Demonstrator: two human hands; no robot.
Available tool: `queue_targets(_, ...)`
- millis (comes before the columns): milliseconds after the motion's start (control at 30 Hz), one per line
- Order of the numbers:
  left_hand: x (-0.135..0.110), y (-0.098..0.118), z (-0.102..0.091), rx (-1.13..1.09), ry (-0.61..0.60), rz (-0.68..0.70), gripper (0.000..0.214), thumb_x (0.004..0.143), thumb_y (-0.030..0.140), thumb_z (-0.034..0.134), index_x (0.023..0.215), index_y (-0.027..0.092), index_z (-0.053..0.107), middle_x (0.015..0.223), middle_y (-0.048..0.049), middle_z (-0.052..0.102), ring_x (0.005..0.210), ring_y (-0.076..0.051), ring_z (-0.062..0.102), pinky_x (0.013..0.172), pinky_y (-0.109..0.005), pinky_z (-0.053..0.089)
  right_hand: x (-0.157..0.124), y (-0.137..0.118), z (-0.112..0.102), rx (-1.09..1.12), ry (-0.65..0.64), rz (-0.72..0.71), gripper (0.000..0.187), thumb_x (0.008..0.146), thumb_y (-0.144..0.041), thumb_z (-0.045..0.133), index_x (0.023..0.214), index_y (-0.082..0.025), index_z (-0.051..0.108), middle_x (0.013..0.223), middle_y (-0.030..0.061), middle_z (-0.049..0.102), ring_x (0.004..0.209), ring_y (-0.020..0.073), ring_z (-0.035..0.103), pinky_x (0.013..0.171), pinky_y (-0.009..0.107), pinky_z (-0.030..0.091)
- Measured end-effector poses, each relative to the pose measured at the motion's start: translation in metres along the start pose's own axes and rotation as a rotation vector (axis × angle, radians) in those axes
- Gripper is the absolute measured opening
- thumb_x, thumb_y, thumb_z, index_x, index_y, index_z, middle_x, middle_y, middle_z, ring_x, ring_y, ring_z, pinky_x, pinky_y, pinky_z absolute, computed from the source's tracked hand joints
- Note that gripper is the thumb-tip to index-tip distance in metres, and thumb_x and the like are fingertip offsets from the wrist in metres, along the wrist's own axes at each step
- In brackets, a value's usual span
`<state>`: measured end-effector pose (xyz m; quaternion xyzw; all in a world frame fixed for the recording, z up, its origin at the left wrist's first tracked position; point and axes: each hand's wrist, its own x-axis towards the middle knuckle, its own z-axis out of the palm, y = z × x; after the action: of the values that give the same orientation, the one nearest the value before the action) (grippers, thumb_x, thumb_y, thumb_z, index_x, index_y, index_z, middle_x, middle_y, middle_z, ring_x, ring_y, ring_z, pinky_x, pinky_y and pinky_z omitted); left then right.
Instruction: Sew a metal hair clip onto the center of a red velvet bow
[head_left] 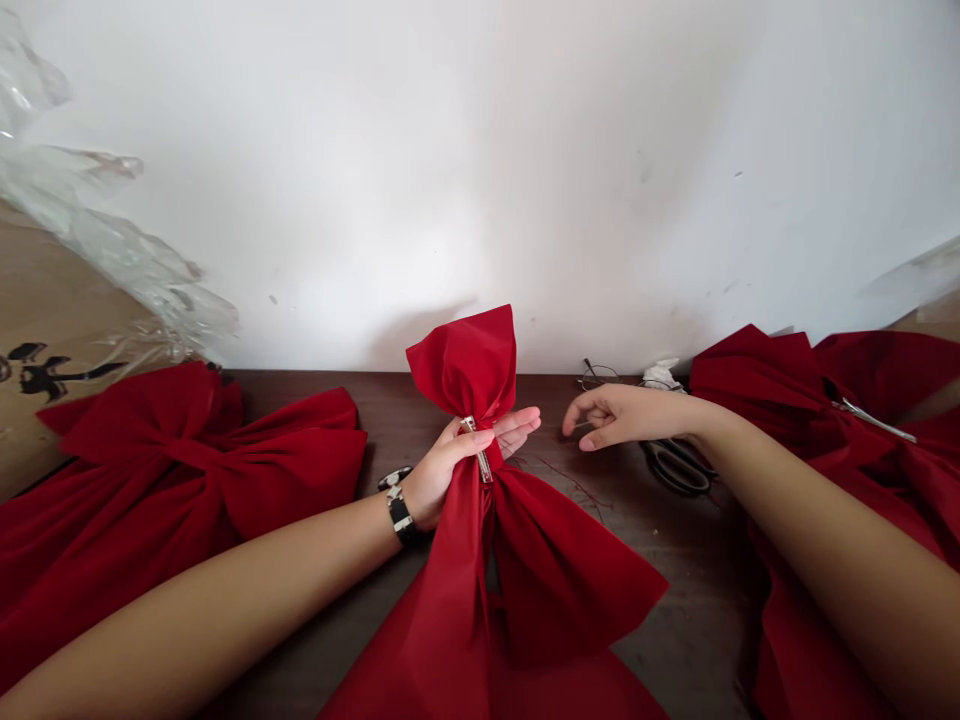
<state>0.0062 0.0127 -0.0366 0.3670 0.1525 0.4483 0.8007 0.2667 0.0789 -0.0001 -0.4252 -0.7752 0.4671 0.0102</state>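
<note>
My left hand is closed around the gathered middle of a red fabric bow, its thumb over the front and its fingers behind. A silver metal clip lies along the knot, under my thumb. The bow stands turned on end, one loop up and the rest hanging down toward me. To the right, apart from the bow, my right hand hovers over the table with fingers loosely bent and nothing visible in them. Just beneath its wrist are the black handles of scissors, their blades hidden.
Another red bow lies at left; more red fabric with a silver clip is at right. Eyeglasses and crumpled white tissue sit by the white wall. Loose threads lie on the dark table. A cardboard box stands left.
</note>
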Motion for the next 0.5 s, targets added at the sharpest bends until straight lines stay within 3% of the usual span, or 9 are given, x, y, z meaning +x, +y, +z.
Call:
queue_targets(100, 0.000, 0.001, 0.002, 0.046, -0.024, 0.006, 0.030, 0.085, 0.017, 0.060, 0.111, 0.006, 0.069, 0.133, -0.0160, 0.058, 0.133, -0.027, 0.045, 0.119, -0.038, 0.025, -0.003, -0.014, 0.004, 0.100, 0.156, -0.116, 0.046, 0.077, -0.040, 0.067, 0.113, -0.014, 0.057, 0.059, -0.0083, 0.025, 0.052, 0.0058, 0.025, 0.052, 0.020, 0.023)
queue_targets(233, 0.001, -0.001, 0.002, 0.077, -0.073, -0.010, 0.034, 0.083, 0.019, 0.063, 0.116, 0.009, 0.066, 0.134, -0.0166, 0.057, 0.134, -0.028, 0.044, 0.120, -0.040, 0.021, -0.003, -0.035, 0.023, 0.182, 0.348, -0.231, 0.041, 0.084, -0.044, 0.059, 0.110, -0.013, 0.058, 0.057, -0.0082, 0.022, 0.051, 0.0061, 0.021, 0.050, 0.021, 0.019)
queue_targets(367, 0.000, -0.006, 0.000, 0.027, -0.048, -0.082, 0.036, 0.079, 0.018, 0.068, 0.115, 0.013, 0.066, 0.128, -0.0157, 0.063, 0.134, -0.031, 0.044, 0.119, -0.048, 0.019, -0.002, -0.052, 0.046, 0.167, 0.434, -0.256, 0.026, 0.080, -0.036, 0.065, 0.093, -0.013, 0.068, 0.055, -0.0057, 0.031, 0.052, 0.0065, 0.023, 0.050, 0.022, 0.019)
queue_targets(500, -0.001, -0.008, -0.002, 0.047, 0.020, -0.106, 0.038, 0.076, 0.018, 0.072, 0.114, 0.013, 0.066, 0.124, -0.0158, 0.065, 0.132, -0.032, 0.046, 0.118, -0.051, 0.021, 0.000, -0.057, 0.053, 0.161, 0.446, -0.262, 0.023, 0.081, -0.035, 0.062, 0.083, -0.013, 0.068, 0.059, -0.0011, 0.046, 0.054, 0.0082, 0.033, 0.051, 0.023, 0.026)
